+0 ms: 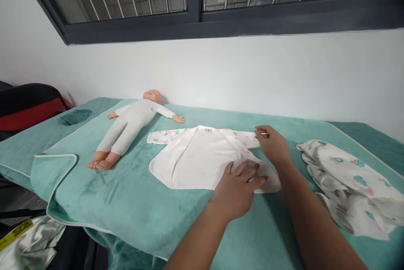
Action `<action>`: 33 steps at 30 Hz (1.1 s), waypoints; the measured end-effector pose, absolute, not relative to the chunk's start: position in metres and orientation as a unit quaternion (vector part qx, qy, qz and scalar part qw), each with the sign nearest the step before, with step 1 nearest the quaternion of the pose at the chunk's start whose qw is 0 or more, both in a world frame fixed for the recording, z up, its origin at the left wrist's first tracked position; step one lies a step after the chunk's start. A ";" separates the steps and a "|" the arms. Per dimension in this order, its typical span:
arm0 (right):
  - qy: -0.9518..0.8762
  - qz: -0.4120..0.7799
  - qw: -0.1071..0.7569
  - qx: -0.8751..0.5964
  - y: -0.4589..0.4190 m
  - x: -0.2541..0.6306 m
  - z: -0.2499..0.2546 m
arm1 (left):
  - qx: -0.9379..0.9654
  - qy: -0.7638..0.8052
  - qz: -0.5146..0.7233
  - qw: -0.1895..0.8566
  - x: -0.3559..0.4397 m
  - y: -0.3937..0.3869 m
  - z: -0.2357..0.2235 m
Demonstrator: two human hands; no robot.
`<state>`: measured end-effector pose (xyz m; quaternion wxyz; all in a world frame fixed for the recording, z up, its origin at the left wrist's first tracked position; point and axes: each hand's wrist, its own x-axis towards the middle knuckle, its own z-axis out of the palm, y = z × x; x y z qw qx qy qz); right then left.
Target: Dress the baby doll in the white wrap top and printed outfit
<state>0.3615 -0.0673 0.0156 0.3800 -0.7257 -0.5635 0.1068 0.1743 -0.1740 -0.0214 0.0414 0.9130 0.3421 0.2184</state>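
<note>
In the head view, the shirt [202, 152] lay spread about midway along the bed [151, 207], neckline toward the far edge and hem toward the near one. The right hand [274, 145] had thumb and fingers pinched together on the cuff of the sleeve on that side. The left hand [238, 190] rested palm down on the shirt's lower right panel, its fingers spread apart and clamped on nothing.

Straightening that sleeve looked like the step in hand. It called, I judged, for a light pinch at the very end of the cuff and a pull in line with the sleeve, while the flat palm kept the panel from sliding. Too hard a tug could have skewed the neckline; the other sleeve already lay straight.

The bed was soft, teal and edged with pale piping. Its far edge ran along a white wall [221, 72], under a dark-framed window [284, 19] with metal bars beyond. A doll [134, 120] lay face up left of the shirt, head near the far edge. A printed cloth [350, 173] sat rumpled toward the right end. Past the left end, near a round hole [75, 117], stood a red and black chair [31, 112].
</note>
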 end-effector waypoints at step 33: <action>-0.616 0.115 0.380 -0.681 -0.083 0.345 0.029 | 0.879 0.377 0.268 0.116 0.175 -0.175 -0.023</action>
